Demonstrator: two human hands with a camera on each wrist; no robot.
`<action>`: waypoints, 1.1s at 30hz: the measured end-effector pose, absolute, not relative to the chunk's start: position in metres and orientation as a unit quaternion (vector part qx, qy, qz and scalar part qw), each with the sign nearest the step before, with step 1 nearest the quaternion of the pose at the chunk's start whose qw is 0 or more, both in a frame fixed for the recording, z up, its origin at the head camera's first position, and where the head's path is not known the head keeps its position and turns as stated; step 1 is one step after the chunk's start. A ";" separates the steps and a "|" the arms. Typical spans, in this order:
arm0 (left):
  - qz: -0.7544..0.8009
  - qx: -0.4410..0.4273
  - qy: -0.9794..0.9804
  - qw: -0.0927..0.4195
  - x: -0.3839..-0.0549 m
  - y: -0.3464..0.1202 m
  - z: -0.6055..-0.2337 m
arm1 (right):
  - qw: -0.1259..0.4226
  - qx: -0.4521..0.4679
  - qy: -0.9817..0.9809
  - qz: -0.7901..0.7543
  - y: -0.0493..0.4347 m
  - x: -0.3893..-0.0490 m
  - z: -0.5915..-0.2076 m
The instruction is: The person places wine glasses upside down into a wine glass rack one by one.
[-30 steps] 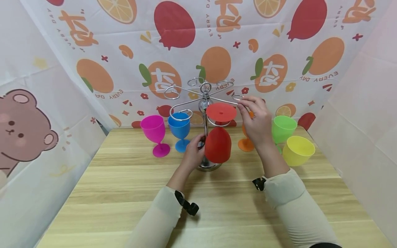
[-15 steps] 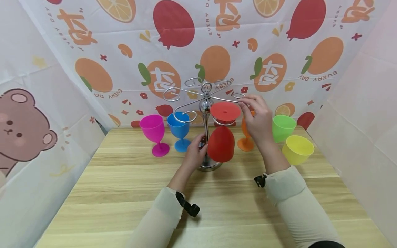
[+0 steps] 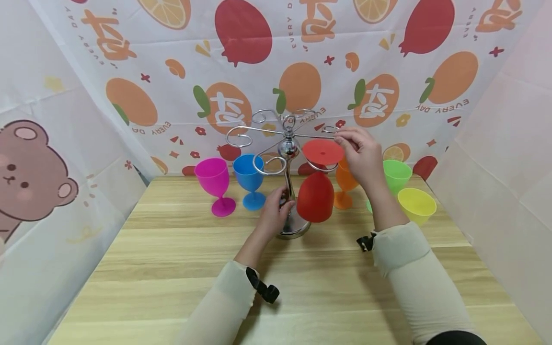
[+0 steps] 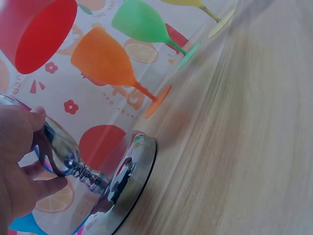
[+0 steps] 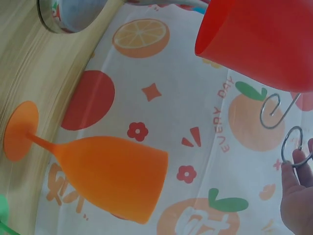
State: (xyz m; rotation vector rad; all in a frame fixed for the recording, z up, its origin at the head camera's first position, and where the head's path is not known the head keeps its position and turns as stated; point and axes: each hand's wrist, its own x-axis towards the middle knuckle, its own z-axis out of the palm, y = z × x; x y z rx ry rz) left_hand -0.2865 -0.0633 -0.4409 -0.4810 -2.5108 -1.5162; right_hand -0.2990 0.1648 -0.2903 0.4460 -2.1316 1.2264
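5 goblets stood upright on the wood-grain table (image 3: 172, 287), in front of a fruit-print cloth (image 3: 297, 28). The magenta goblet (image 3: 213, 176) and the blue goblet (image 3: 248, 172) occupied the left side; the orange goblet (image 5: 117, 171), the green goblet (image 3: 396, 175) and the yellow goblet (image 3: 416, 205) occupied the right. In the head view, the right forearm (image 3: 385, 206) obscured part of the green goblet, and the right hand (image 3: 361, 149) overlapped the orange goblet. The metal rack (image 3: 288, 147) stood between the 2 groups on its round base, with 6 looped arms radiating from the top. The red goblet (image 3: 316, 199) hung inverted from 1 front loop, foot above and mouth down, just below and to the left of the right hand. The right hand pinched the adjacent loop between thumb and fingers. The left hand (image 3: 273, 211) gripped the lower post of the rack, above the base, with the thumb just beside the red bowl. Compared with the frame 1.0 s earlier, the looped arms had rotated: the front loop and the red goblet had shifted to the right, and the right hand had moved slightly with its loop. The left hand remained on the post, and the 5 standing goblets kept their positions.
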 end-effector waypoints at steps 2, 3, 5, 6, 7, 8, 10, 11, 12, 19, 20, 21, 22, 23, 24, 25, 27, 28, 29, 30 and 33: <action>-0.505 -0.163 -0.843 0.087 -0.286 -0.062 -0.441 | 0.302 0.163 -0.813 0.470 0.167 -0.301 -0.290; -0.503 -0.162 -0.844 0.088 -0.286 -0.061 -0.442 | 0.297 0.161 -0.815 0.471 0.168 -0.303 -0.290; -0.499 -0.162 -0.847 0.090 -0.286 -0.060 -0.441 | 0.285 0.159 -0.816 0.477 0.170 -0.306 -0.289; -0.496 -0.162 -0.848 0.092 -0.285 -0.060 -0.441 | 0.277 0.159 -0.815 0.483 0.171 -0.308 -0.289; -0.493 -0.161 -0.850 0.092 -0.285 -0.059 -0.441 | 0.270 0.157 -0.814 0.490 0.173 -0.310 -0.289; -0.489 -0.160 -0.853 0.091 -0.285 -0.058 -0.440 | 0.263 0.156 -0.812 0.496 0.174 -0.312 -0.289; -0.480 -0.156 -0.858 0.091 -0.284 -0.056 -0.440 | 0.247 0.155 -0.809 0.510 0.176 -0.316 -0.289; -0.476 -0.155 -0.861 0.092 -0.283 -0.056 -0.440 | 0.239 0.155 -0.807 0.517 0.177 -0.319 -0.288; -0.472 -0.152 -0.864 0.092 -0.283 -0.055 -0.440 | 0.231 0.156 -0.806 0.522 0.177 -0.321 -0.288; -0.456 -0.141 -0.874 0.093 -0.279 -0.053 -0.441 | 0.181 0.168 -0.795 0.554 0.181 -0.330 -0.286; -0.453 -0.144 -0.875 0.094 -0.279 -0.053 -0.442 | 0.176 0.171 -0.791 0.560 0.182 -0.332 -0.285; -0.451 -0.147 -0.875 0.095 -0.279 -0.052 -0.441 | 0.170 0.172 -0.788 0.566 0.182 -0.333 -0.285; -0.447 -0.151 -0.876 0.096 -0.279 -0.052 -0.441 | 0.164 0.172 -0.784 0.573 0.183 -0.334 -0.285; -0.444 -0.153 -0.877 0.096 -0.278 -0.052 -0.441 | 0.157 0.172 -0.781 0.580 0.184 -0.335 -0.284; -0.443 -0.155 -0.878 0.095 -0.278 -0.051 -0.441 | 0.151 0.173 -0.776 0.587 0.184 -0.337 -0.285; -0.443 -0.155 -0.878 0.093 -0.277 -0.051 -0.441 | 0.144 0.171 -0.774 0.593 0.185 -0.338 -0.285; -0.440 -0.152 -0.881 0.089 -0.276 -0.051 -0.440 | 0.128 0.168 -0.771 0.601 0.185 -0.340 -0.284; -0.438 -0.150 -0.882 0.088 -0.276 -0.051 -0.440 | 0.120 0.166 -0.770 0.604 0.185 -0.341 -0.283; -0.435 -0.149 -0.884 0.087 -0.276 -0.051 -0.440 | 0.113 0.165 -0.770 0.607 0.184 -0.342 -0.283; -0.432 -0.148 -0.885 0.088 -0.275 -0.052 -0.440 | 0.107 0.164 -0.770 0.608 0.184 -0.344 -0.282; -0.424 -0.149 -0.889 0.089 -0.275 -0.052 -0.440 | 0.094 0.165 -0.772 0.606 0.184 -0.347 -0.280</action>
